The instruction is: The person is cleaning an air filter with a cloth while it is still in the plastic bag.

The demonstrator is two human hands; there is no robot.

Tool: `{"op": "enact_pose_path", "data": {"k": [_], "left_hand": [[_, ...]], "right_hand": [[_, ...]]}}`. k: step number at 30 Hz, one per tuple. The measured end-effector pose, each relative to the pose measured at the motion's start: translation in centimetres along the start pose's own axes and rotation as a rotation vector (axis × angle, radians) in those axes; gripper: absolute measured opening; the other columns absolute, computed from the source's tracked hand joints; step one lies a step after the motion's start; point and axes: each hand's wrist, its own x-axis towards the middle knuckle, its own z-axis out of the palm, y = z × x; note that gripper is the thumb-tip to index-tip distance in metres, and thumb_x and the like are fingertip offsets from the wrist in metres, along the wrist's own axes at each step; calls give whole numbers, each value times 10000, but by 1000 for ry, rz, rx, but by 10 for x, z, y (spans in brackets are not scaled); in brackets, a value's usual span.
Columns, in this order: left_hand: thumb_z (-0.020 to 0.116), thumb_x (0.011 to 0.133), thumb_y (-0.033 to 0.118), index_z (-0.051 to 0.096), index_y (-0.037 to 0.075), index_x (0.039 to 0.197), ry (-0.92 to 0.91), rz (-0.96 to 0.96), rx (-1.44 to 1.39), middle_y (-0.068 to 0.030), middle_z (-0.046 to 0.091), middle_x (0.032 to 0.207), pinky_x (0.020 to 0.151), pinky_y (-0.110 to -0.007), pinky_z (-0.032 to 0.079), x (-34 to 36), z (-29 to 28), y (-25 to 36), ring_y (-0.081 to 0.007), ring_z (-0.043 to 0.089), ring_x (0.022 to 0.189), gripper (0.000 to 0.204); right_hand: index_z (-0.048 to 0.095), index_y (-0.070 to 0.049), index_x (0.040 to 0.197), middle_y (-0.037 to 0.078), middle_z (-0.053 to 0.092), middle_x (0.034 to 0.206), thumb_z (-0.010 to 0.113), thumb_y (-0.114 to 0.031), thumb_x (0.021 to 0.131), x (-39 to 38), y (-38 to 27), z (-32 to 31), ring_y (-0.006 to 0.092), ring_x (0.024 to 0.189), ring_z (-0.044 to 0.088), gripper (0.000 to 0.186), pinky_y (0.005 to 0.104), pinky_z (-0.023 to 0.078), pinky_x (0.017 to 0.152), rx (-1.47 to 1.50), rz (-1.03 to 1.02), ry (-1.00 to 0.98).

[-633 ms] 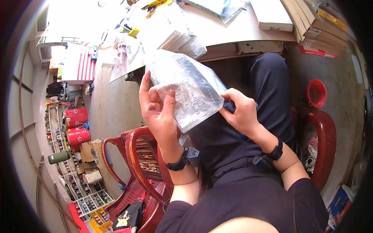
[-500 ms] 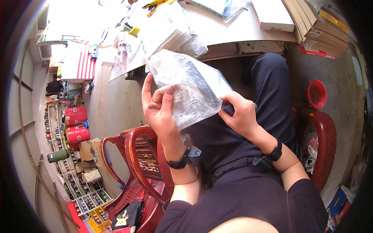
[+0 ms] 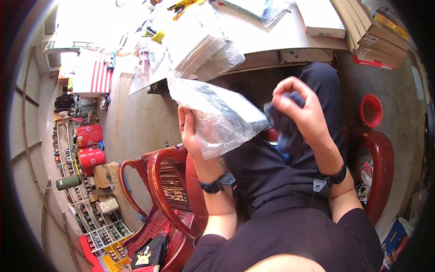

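Observation:
A clear plastic bag with something flat and dark inside hangs over my lap. My left hand is closed on the bag's left edge, the fingers partly hidden behind the film. To the right of the bag, apart from it, my right hand is raised above my thigh. Its thumb and fingers pinch a crumpled dark blue cloth, which hangs down toward my lap. The cloth is slightly blurred.
Ahead stands a white table bearing a stack of plastic-wrapped packets, a pink bottle and a white box. Long cartons are piled at the far right. A red basin sits on the floor, and a wooden chair is at my left.
My right hand has left the bag's right corner and risen up and to the right, with the dark cloth now showing in it. The bag has tilted and sunk slightly in my left hand.

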Motion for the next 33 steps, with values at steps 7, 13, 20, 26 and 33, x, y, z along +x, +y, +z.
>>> {"op": "enact_pose_path", "data": {"k": [7,13,20,26,33], "left_hand": [[525,1010,194,597,83,1100,-129,156,27,-74,662,1047,820,-345,552,-14,18,-19,-165,637,927,160],[493,1027,229,556,80,1181,33,309,253,-78,633,1104,863,-334,521,-7,-17,-10,-163,611,973,223],[474,1033,238,506,28,1288,-109,68,72,-104,606,1215,950,-368,490,-26,14,-29,-196,593,1074,332],[491,1028,224,497,33,1296,-274,192,-53,-101,609,1202,943,-372,495,-41,-3,-30,-185,597,1068,329],[699,851,170,582,45,1151,-337,37,835,-69,633,985,758,-275,479,-75,-74,-14,-164,611,868,345]], "right_hand": [[541,-8,1067,75,604,967,682,-119,830,15,-12,83,169,924,590,297,308,470,816,-107,-256,-131],[521,-14,1014,142,538,922,665,38,774,-38,19,109,297,838,564,285,347,460,767,-148,-456,-102],[535,-9,989,143,601,880,653,-54,827,18,-6,106,268,785,608,205,335,479,733,-98,-433,140],[535,-18,1009,140,576,915,677,-34,791,-10,7,102,311,856,597,261,354,474,765,-246,-534,15],[539,-16,1026,134,575,932,706,16,766,-51,15,85,312,856,603,310,345,486,764,-217,-350,-339]]}}
